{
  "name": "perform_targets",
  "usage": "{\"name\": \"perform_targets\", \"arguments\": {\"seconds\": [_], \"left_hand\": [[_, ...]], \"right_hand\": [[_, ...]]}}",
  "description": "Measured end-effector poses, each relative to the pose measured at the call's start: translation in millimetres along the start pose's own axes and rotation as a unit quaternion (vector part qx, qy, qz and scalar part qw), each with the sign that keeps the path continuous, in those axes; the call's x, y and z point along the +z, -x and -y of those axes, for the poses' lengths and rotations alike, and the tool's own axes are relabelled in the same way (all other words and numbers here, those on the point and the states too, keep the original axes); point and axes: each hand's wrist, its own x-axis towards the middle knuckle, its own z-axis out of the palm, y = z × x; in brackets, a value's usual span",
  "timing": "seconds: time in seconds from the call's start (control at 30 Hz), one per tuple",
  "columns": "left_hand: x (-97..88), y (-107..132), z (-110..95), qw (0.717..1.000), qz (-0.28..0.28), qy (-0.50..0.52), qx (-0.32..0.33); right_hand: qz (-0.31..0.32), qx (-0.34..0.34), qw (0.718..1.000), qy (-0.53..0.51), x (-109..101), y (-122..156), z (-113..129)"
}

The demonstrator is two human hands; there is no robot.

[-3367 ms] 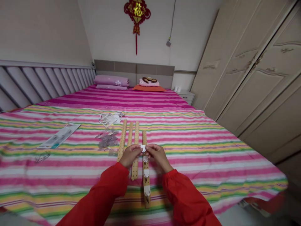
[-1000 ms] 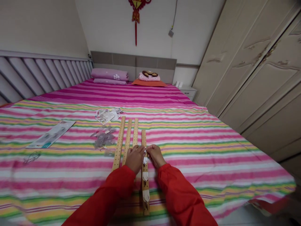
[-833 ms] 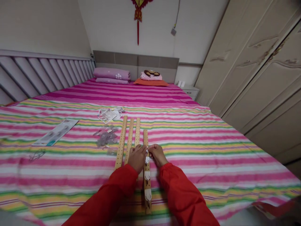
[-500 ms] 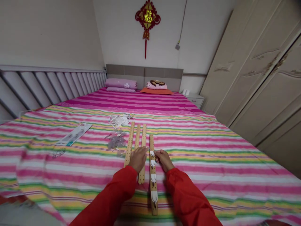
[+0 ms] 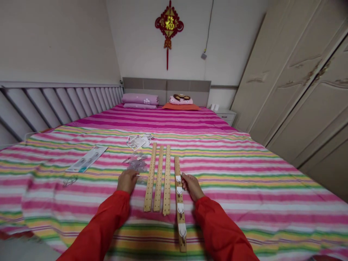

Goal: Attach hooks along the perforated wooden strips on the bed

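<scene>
A narrow wooden strip [image 5: 182, 248] with small holes lies lengthwise on the bed and carries several white hooks [image 5: 180, 208] in a row. My right hand [image 5: 192, 185] is closed, its thumb and fingertips at the right edge of the farthest white hook [image 5: 178, 179]. Over to the left, my left hand [image 5: 127, 181] has its fingers drawn together beside small clear plastic pieces [image 5: 141, 180]; anything between them is too small to make out. Three more holed wooden strips [image 5: 150, 177] lie side by side between my hands.
A pile of clear plastic bits [image 5: 138, 164] and white packaging [image 5: 137, 141] lie beyond my left hand. Farther left are a flat packet [image 5: 88, 158] and some thin wire rings [image 5: 70, 180]. Striped sheets cover the bed; a railing [image 5: 59, 103] and a wardrobe [image 5: 288, 98] flank it.
My left hand has moved left, off the wooden strips, to the clear plastic pieces. The right hand stays at the farthest hook. The view has shifted slightly.
</scene>
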Motion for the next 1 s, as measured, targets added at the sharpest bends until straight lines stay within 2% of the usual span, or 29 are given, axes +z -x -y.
{"name": "perform_targets", "arguments": {"seconds": [0.07, 0.13, 0.2, 0.27, 0.37, 0.47, 0.57, 0.7, 0.83, 1.0], "left_hand": [[0.4, 1, -2, 0.998, -0.014, 0.044, -0.034], [-1.5, 4, -5, 0.983, -0.048, 0.133, -0.116], [-6.0, 6, -12, 0.944, -0.084, 0.240, -0.212], [-12.1, 8, -22, 0.890, -0.102, 0.342, -0.284], [-20.1, 11, -41, 0.814, -0.077, 0.461, -0.346], [-20.8, 15, -61, 0.777, -0.028, 0.507, -0.372], [-10.7, 22, -80, 0.764, 0.033, 0.521, -0.380], [15.6, 32, -102, 0.759, 0.112, 0.516, -0.380], [46.3, 36, -117, 0.782, 0.159, 0.491, -0.349], [77.5, 28, -134, 0.827, 0.190, 0.442, -0.289]], "right_hand": [[-0.002, 0.001, 1.000, 0.000, 0, 0, 0], [-0.002, 0.002, 1.000, 0.001, 0, 1, 1], [-0.005, 0.004, 1.000, -0.001, 1, 1, 2], [-0.006, 0.005, 1.000, -0.005, 0, 2, 3], [-0.006, 0.007, 1.000, -0.013, 0, 3, 3], [-0.002, 0.001, 1.000, -0.013, -1, 4, 1], [-0.005, -0.010, 1.000, -0.014, -1, 4, -1], [-0.020, -0.005, 0.999, -0.026, 0, 8, 2], [-0.028, -0.011, 0.999, -0.015, 4, 16, 13], [0.009, -0.038, 0.999, -0.022, 12, 18, 28]]}}
